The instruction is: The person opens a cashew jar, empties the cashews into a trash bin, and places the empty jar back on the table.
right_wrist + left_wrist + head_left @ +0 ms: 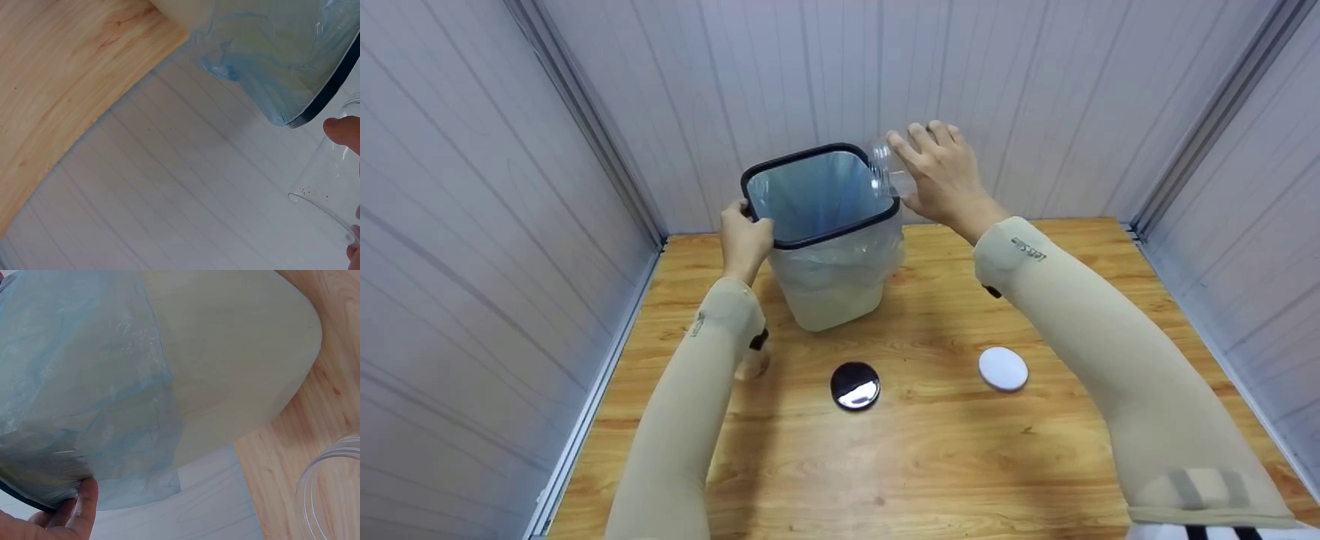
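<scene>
A pale trash bin (840, 307) with a black rim stands on the wooden surface, lined with a thin bluish plastic bag (95, 382). My left hand (745, 241) pinches the bin's rim and liner at its left side. Over the right edge of the rim, my right hand (949, 180) grips a clear jar (894, 180), tilted on its side with its mouth toward the bin opening. A few tiny reddish specks cling inside the jar near its base in the right wrist view. The bin's bottom is hidden.
Below the bin lie a dark shiny round lid (855, 385) and a white round lid (1003, 369). Another clear jar (308, 506) stands near my left forearm, partly hidden by it in the head view. White panelled walls (1110, 112) enclose the wooden surface (930, 450).
</scene>
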The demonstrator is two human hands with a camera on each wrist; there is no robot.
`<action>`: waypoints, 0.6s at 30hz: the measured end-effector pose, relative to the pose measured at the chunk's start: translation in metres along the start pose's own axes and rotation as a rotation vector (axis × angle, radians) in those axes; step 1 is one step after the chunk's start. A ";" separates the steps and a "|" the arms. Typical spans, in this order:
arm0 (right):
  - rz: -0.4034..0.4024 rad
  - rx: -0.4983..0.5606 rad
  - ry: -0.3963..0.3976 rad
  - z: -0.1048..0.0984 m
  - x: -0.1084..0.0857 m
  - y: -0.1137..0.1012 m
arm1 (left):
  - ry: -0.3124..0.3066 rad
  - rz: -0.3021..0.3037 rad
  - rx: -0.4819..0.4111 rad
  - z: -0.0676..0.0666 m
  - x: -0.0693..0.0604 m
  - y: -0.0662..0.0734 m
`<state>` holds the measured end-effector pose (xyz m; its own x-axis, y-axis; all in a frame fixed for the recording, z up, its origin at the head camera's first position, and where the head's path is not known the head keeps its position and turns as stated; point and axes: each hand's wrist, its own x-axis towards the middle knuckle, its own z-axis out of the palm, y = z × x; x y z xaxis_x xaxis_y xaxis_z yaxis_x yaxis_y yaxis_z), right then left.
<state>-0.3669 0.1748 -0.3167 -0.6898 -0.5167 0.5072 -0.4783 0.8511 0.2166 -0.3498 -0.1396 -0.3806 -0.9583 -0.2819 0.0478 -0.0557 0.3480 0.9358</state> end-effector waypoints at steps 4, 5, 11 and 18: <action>0.041 0.064 0.009 0.001 -0.002 0.002 | 0.008 0.014 0.008 0.000 0.000 0.000; 0.050 0.079 0.011 0.001 -0.003 0.002 | 0.010 0.019 0.012 0.000 0.000 0.001; 0.088 0.129 0.018 0.002 -0.007 0.005 | 0.015 0.039 0.016 0.000 -0.001 0.001; 0.152 0.172 0.002 0.004 -0.012 0.005 | 0.002 0.013 0.010 -0.001 -0.001 0.001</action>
<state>-0.3634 0.1850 -0.3248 -0.7600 -0.3836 0.5246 -0.4549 0.8905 -0.0079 -0.3489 -0.1400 -0.3792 -0.9585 -0.2786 0.0605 -0.0461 0.3610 0.9314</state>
